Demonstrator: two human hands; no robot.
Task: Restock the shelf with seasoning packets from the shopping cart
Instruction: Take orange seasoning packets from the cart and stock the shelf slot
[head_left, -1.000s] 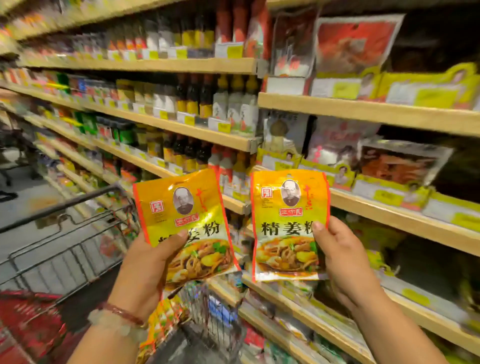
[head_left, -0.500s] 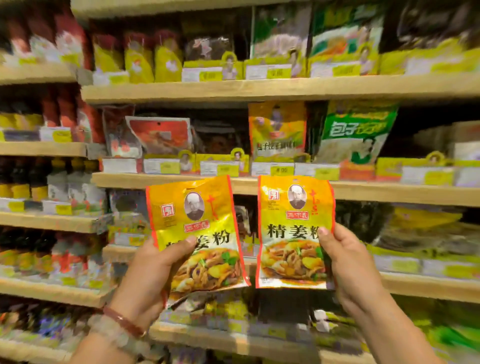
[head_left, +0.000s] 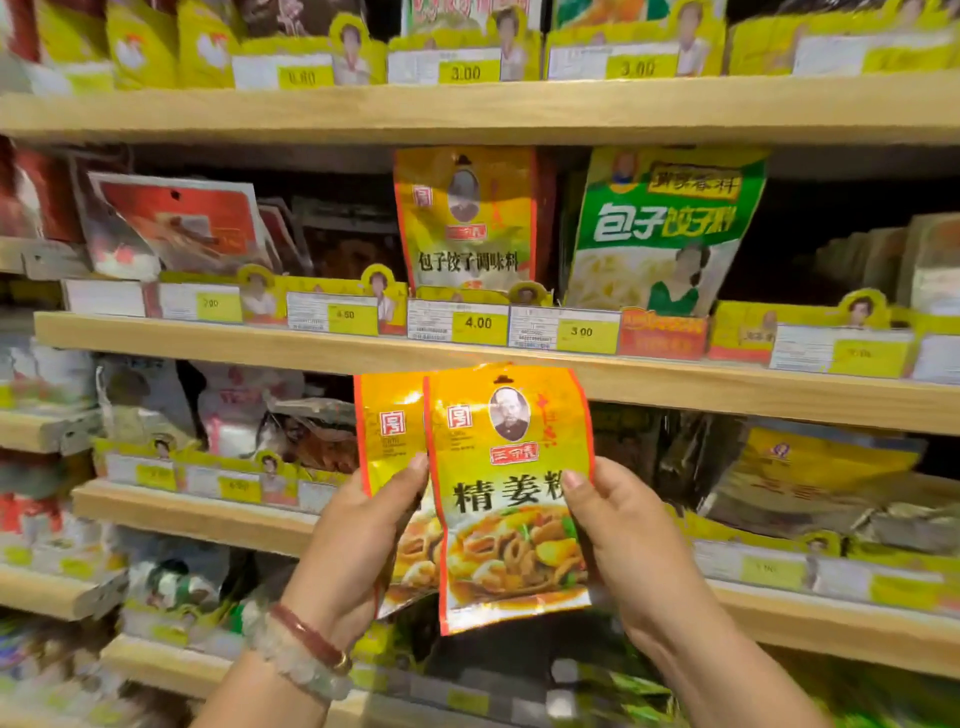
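Packets of yellow seasoning are being held upright before the shelves. The front packet is being pinched at its right edge by the right hand, thumb on its face, and it is overlapping the rear packet, which is being gripped at its left side by the left hand, bracelets being worn at that wrist. Behind, a similar yellow packet and a green packet are being displayed on the wooden shelf above price tags.

Orange-yellow seasoning packets, red-edged
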